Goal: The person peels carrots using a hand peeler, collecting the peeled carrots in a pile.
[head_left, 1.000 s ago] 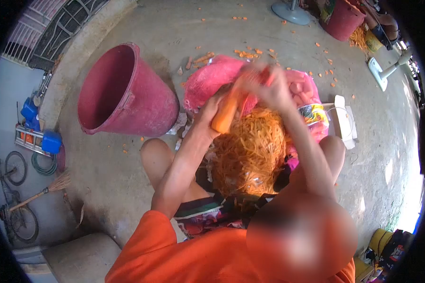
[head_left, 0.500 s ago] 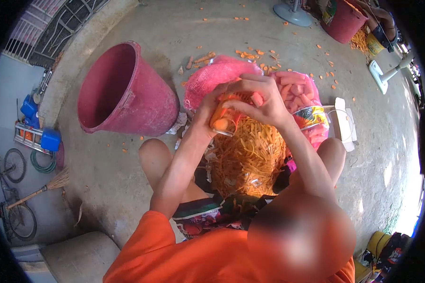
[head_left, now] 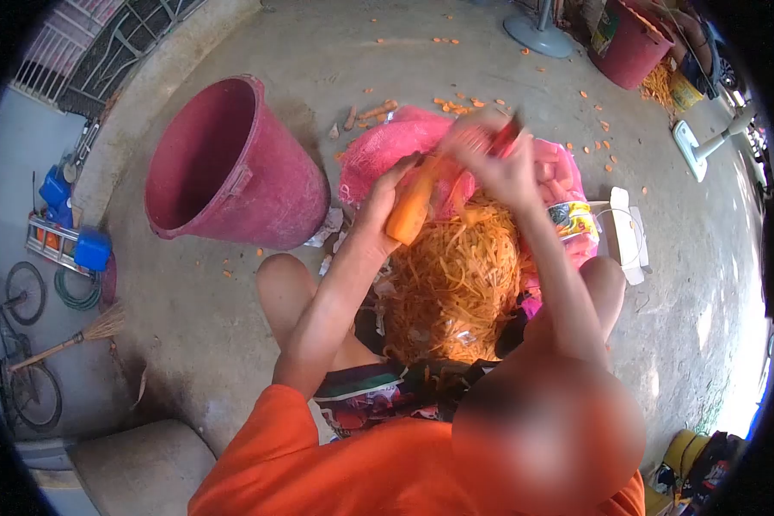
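Observation:
My left hand [head_left: 382,208] is wrapped round an orange carrot [head_left: 411,209], its thick end pointing down toward me. Beside it, my right hand [head_left: 500,168] is closed on a red peeler [head_left: 506,138], blurred by motion. Strips of orange peel [head_left: 454,284] lie in a big heap below both hands, between the knees. Behind the hands a pink mesh sack [head_left: 391,146] is spread on the floor. To the right of it, a pink bag [head_left: 583,244] holds several peeled carrot pieces [head_left: 555,172].
A large pink bin [head_left: 288,189] lies tilted at the left. An opened white box [head_left: 619,232] is at the right. Carrot scraps dot the concrete floor [head_left: 335,73]. Farther right are a second pink bin [head_left: 625,58] and part of another person [head_left: 692,39].
My right hand has moved off the carrot's near end, up and to the right with the peeler. More of the carrot shows in my left hand.

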{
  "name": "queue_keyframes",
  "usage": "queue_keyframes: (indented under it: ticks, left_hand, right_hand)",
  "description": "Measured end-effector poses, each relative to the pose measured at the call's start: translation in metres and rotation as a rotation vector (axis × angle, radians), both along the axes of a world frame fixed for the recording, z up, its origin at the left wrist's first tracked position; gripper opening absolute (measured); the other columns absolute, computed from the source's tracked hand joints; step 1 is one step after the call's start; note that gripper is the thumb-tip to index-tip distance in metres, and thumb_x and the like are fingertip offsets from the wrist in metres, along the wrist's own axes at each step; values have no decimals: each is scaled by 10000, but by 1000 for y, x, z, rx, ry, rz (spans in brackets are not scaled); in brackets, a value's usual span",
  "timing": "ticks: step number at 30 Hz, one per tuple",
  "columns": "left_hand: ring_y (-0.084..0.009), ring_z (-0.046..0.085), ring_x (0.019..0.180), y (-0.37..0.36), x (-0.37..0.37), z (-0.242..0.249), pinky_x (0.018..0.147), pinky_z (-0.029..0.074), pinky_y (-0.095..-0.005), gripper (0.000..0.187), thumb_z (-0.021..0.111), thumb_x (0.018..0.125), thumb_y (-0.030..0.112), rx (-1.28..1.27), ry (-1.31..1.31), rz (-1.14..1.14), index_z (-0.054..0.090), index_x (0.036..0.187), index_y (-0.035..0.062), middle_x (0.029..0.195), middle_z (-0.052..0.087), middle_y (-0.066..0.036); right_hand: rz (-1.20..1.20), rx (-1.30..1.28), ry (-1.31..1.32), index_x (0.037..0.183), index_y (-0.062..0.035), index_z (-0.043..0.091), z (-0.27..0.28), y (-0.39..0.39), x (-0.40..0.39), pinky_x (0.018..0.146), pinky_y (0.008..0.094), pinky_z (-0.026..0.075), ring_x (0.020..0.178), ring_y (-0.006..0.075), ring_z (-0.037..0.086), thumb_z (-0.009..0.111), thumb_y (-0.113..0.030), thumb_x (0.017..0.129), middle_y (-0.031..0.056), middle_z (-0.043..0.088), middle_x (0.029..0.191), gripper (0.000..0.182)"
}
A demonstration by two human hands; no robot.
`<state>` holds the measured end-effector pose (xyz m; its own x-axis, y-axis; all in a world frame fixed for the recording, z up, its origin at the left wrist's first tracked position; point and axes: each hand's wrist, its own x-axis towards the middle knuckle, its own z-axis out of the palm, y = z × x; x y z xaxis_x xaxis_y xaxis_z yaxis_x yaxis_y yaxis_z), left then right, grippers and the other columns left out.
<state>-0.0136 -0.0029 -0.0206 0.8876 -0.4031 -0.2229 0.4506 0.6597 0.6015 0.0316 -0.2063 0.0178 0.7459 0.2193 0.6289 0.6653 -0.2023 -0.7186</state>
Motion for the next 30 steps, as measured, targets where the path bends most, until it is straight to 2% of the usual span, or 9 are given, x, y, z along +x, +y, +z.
queue_keyframes:
  ticks: [2,5,9,11,14,17,19,24,30]
  left_hand:
    - [-144,687,857,-11,-4,19,667,583,-279,283,580,1028,289,57,85,59,623,1207,74,1034,683,-57]
    - [-153,695,875,10,7,-22,682,588,-277,296,573,1029,288,-79,-19,-180,621,1226,73,1055,690,-65]
    - [-118,653,723,-4,-2,5,565,537,-250,294,593,1020,311,236,-14,-12,625,1214,91,935,671,-22]
    - [-121,655,738,1,-3,-3,565,543,-259,296,597,1020,304,179,5,-37,625,1223,91,937,671,-17]
    - [-196,665,877,7,5,-16,610,573,-301,338,535,1054,328,-46,65,-65,618,1229,51,1045,674,-87]
    - [-196,660,872,4,5,-17,611,567,-308,325,558,1044,310,-117,67,-74,621,1219,43,1026,664,-86]
    - [-127,670,783,-1,-1,-15,565,572,-280,305,549,1046,306,-37,81,-95,608,1236,74,1027,663,-47]
    - [-177,653,855,2,9,-10,597,567,-300,302,564,1037,299,-137,137,-95,623,1209,58,989,660,-75]
    - [-188,651,851,10,14,-15,634,566,-320,295,590,1019,308,-237,100,-123,645,1169,60,1023,665,-103]
  right_hand:
    - [291,-133,-291,922,11,678,11,19,-19,671,254,523,742,71,643,819,-95,837,50,722,827,195]
    - [-84,100,256,928,7,679,-17,-9,19,681,258,522,747,74,634,823,-109,844,37,707,821,204]
    - [108,175,127,928,10,676,-3,-9,12,702,237,521,745,73,626,797,-83,867,21,692,821,164]
    - [41,-61,-68,926,7,680,-3,-17,16,714,240,523,785,67,631,796,-75,867,21,690,824,154]
    - [-154,179,297,953,1,692,-6,-28,31,705,226,519,795,65,638,810,-76,853,32,701,852,173]
    - [99,60,-13,962,4,691,-8,-2,9,701,232,527,772,72,649,803,-78,859,36,704,859,173]
    - [-162,65,53,957,4,693,-24,-25,42,739,273,531,804,77,643,810,-83,856,29,708,880,177]
    - [115,107,-3,963,21,676,-1,-4,11,734,270,531,803,82,642,767,-71,894,26,705,846,146]
    - [-52,82,159,966,4,696,0,-8,10,756,263,534,864,81,658,823,-66,832,23,720,863,197]
